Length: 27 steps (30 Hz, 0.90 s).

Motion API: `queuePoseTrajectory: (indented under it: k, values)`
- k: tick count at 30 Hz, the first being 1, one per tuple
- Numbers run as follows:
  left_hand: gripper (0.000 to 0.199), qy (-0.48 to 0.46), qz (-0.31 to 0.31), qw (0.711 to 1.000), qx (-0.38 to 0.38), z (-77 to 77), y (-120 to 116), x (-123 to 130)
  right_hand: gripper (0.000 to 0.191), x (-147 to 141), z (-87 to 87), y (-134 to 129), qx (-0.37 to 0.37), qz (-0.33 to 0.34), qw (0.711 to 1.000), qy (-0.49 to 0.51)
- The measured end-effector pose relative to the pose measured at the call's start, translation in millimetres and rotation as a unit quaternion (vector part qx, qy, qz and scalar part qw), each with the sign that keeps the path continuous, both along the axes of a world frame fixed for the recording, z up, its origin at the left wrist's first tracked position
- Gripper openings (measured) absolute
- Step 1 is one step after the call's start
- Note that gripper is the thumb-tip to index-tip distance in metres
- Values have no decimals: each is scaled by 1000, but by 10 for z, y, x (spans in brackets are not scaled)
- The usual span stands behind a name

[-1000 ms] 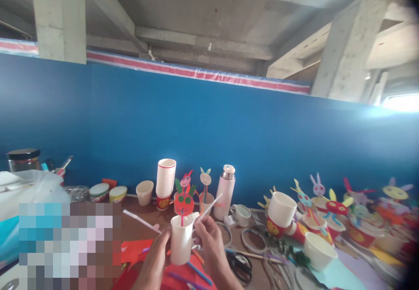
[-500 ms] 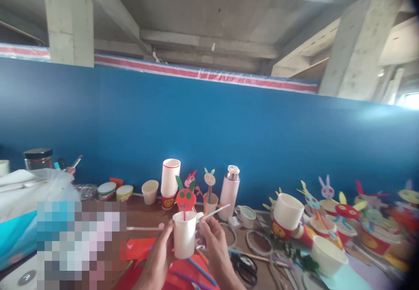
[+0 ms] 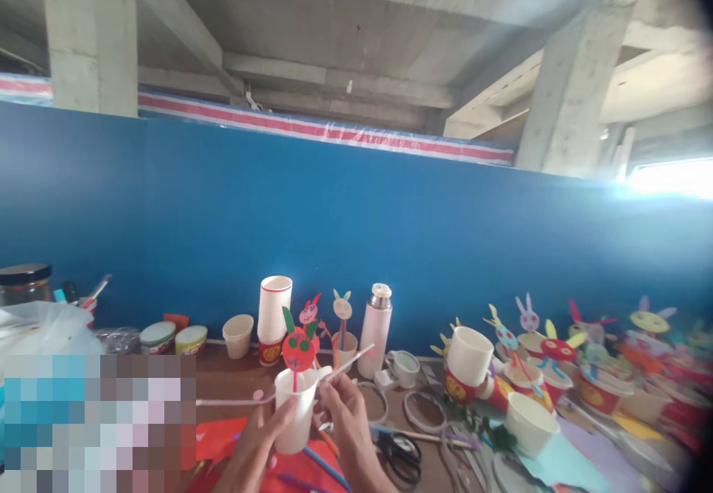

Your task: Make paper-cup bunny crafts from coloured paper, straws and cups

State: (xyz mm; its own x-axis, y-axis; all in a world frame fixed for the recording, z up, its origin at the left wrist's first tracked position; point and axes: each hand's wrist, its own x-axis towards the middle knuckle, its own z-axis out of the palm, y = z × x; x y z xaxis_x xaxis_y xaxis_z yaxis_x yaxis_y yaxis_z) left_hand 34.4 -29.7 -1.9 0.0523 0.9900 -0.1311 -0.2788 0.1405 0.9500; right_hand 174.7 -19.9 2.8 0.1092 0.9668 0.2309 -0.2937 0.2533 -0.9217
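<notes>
My left hand [image 3: 263, 433] is closed around the side of a white paper cup [image 3: 294, 422] held upright above the table. A red paper rabbit face [image 3: 299, 352] with green ears and eyes stands up out of the cup on a pinkish-red stem. Beside the cup's right side, my right hand [image 3: 346, 415] pinches a thin pale stick [image 3: 356, 358] that slants up to the right; whether it is a pipe cleaner I cannot tell. Its lower end is hidden by the fingers. Red paper [image 3: 220, 439] and a blue pipe cleaner [image 3: 328, 469] lie beneath the hands.
Black-handled scissors [image 3: 402, 457] and rings of grey tape [image 3: 424, 410] lie to the right. A stack of paper cups [image 3: 275, 304] and a pink thermos [image 3: 375, 333] stand behind. Several rabbit-faced cups [image 3: 557, 374] fill the right side. Blue partition [image 3: 345, 218] closes the back.
The view has turned a little to the right, so the surroundings sit further left. Both hands keep their hold on the cup and stick, with my left thumb now more across the cup's front.
</notes>
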Motion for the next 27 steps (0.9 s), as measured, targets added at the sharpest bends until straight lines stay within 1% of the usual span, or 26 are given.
queuePoseTrajectory:
  k: [4,7,10,12,16,18,20,23,27]
  values:
    - [46,12,-2,998,66,91,42,69,37,-17,48,-35,-8,9,1000,2]
    - [39,10,2,998,66,102,76,67,35,-30,74,-53,-17,13,1000,8]
    - [43,5,7,998,62,84,113,16,34,-38,61,-45,-20,10,1000,8]
    - [48,3,11,998,62,75,140,-33,37,-41,23,-19,-21,11,1000,7]
    - [60,7,26,998,54,89,187,-123,47,-35,-100,71,-45,48,997,42]
    - [67,2,35,998,60,111,200,-146,49,-30,-157,116,-57,64,995,59]
    - [72,-11,41,997,70,132,206,-148,49,-29,-188,144,-61,66,994,66]
    - [75,-24,35,996,84,145,197,-129,49,-34,-173,144,-45,54,995,66]
    - [65,3,43,994,104,145,161,-107,48,-33,-89,110,-23,33,996,82]
